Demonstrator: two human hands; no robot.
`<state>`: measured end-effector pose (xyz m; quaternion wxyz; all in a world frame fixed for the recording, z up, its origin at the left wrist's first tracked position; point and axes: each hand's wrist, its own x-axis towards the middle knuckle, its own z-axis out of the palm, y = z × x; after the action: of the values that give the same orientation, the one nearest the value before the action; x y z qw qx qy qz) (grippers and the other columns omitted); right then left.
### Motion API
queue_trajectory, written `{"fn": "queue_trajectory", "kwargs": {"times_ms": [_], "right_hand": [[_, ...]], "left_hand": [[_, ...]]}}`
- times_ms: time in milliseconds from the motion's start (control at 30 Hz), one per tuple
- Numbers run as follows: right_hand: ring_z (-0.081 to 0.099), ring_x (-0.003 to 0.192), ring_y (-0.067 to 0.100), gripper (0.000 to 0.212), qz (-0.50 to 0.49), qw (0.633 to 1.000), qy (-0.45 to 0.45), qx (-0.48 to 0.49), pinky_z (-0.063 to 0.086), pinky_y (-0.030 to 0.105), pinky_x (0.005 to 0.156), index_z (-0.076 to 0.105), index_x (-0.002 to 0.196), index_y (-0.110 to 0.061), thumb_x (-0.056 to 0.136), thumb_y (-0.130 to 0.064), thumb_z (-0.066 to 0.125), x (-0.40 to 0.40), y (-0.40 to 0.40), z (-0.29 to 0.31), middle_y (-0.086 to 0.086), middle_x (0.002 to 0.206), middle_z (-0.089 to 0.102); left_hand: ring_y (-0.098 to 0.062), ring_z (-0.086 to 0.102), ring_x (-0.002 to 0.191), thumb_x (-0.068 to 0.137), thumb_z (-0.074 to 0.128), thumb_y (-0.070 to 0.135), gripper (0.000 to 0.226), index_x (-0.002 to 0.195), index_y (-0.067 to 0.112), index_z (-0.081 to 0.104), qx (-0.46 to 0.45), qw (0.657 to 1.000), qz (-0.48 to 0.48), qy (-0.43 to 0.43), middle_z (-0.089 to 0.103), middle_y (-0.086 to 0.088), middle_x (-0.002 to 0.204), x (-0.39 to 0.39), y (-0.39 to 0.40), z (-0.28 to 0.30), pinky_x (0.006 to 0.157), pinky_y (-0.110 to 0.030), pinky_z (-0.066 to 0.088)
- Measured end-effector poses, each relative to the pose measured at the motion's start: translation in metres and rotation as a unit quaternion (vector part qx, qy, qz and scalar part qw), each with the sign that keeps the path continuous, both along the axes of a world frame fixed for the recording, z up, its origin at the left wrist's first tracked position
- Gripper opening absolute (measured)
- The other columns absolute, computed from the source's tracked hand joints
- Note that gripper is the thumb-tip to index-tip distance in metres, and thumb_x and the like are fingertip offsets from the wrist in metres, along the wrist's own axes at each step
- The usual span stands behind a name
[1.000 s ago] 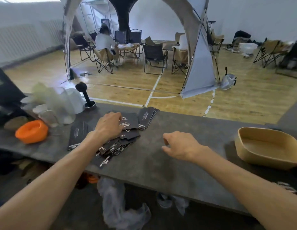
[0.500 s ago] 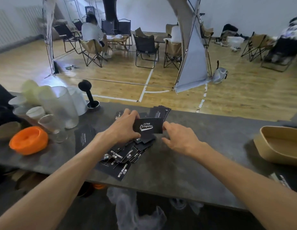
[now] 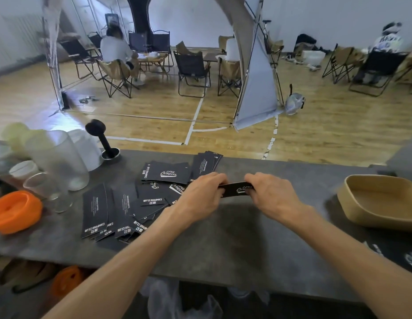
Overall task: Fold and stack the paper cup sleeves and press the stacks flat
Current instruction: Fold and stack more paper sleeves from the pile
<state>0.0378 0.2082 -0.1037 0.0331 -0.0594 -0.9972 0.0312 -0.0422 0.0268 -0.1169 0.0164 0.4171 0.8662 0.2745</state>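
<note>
Several flat black cup sleeves [image 3: 131, 203] with white print lie scattered on the grey counter [image 3: 223, 238], left of centre. A small fanned stack of sleeves [image 3: 206, 163] rests near the far edge. One black sleeve [image 3: 234, 189] is held just above the counter between both hands. My left hand [image 3: 200, 196] pinches its left end and my right hand [image 3: 271, 196] pinches its right end. The sleeve is tilted nearly edge-on, so only a narrow strip shows.
A tan paper tray [image 3: 382, 201] sits at the right. An orange bowl [image 3: 15, 211], clear plastic cups [image 3: 57, 162] and a black tamper [image 3: 101, 139] crowd the left end. Beyond the counter lie a wooden floor, folding chairs and seated people.
My left hand lifted one sleeve off the pile and carried it right. My right hand closed on its other end. The sleeve has tipped from facing me to nearly edge-on.
</note>
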Motion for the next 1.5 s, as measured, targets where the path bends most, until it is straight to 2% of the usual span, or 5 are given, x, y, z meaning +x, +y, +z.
{"fn": "queue_trajectory", "kwargs": {"times_ms": [367,533,733,1067,1500], "right_hand": [[0.057,0.103,0.027,0.011,0.028,0.999,-0.016,-0.039,0.041,0.036,0.069,0.045,0.11,-0.024,0.1,-0.029,0.043,0.007,0.012,-0.02,0.001,0.104,0.059],[0.061,0.1,0.031,0.008,0.026,0.998,-0.029,-0.054,0.041,0.036,0.068,0.048,0.105,-0.025,0.098,-0.03,0.046,0.002,0.017,-0.018,0.0,0.104,0.066],[0.06,0.103,0.031,0.01,0.034,0.996,-0.035,-0.071,0.04,0.037,0.071,0.049,0.105,-0.025,0.097,-0.031,0.048,0.002,0.02,-0.017,0.001,0.108,0.067],[0.06,0.103,0.031,0.009,0.037,0.996,-0.03,-0.076,0.038,0.037,0.07,0.047,0.104,-0.024,0.099,-0.031,0.047,-0.001,0.02,-0.017,0.0,0.107,0.066],[0.06,0.099,0.03,0.009,0.031,0.997,-0.024,-0.066,0.042,0.037,0.069,0.047,0.102,-0.023,0.098,-0.032,0.048,-0.002,0.019,-0.019,-0.002,0.102,0.066]], "left_hand": [[-0.029,0.051,0.121,0.095,0.058,0.032,0.044,0.136,0.019,0.05,-0.166,0.953,0.253,0.021,0.055,-0.007,0.128,-0.079,-0.099,0.0,0.103,-0.044,0.039],[-0.027,0.046,0.129,0.091,0.064,0.032,0.056,0.142,0.021,0.044,-0.229,0.945,0.234,0.006,0.051,-0.004,0.139,-0.093,-0.108,-0.007,0.106,-0.042,0.036],[-0.021,0.052,0.106,0.086,0.07,0.034,0.027,0.111,0.025,0.069,-0.215,0.961,0.176,-0.012,0.055,0.006,0.09,-0.109,-0.107,0.001,0.092,-0.032,0.041],[-0.023,0.05,0.116,0.083,0.073,0.033,0.045,0.123,0.022,0.056,-0.265,0.944,0.196,-0.026,0.05,0.0,0.118,-0.118,-0.102,0.003,0.101,-0.042,0.04],[-0.006,0.059,0.064,0.088,0.067,0.006,0.018,0.079,0.021,0.069,0.0,0.984,0.157,-0.086,0.067,0.009,0.069,-0.081,-0.109,0.041,0.067,-0.023,0.046]]}}
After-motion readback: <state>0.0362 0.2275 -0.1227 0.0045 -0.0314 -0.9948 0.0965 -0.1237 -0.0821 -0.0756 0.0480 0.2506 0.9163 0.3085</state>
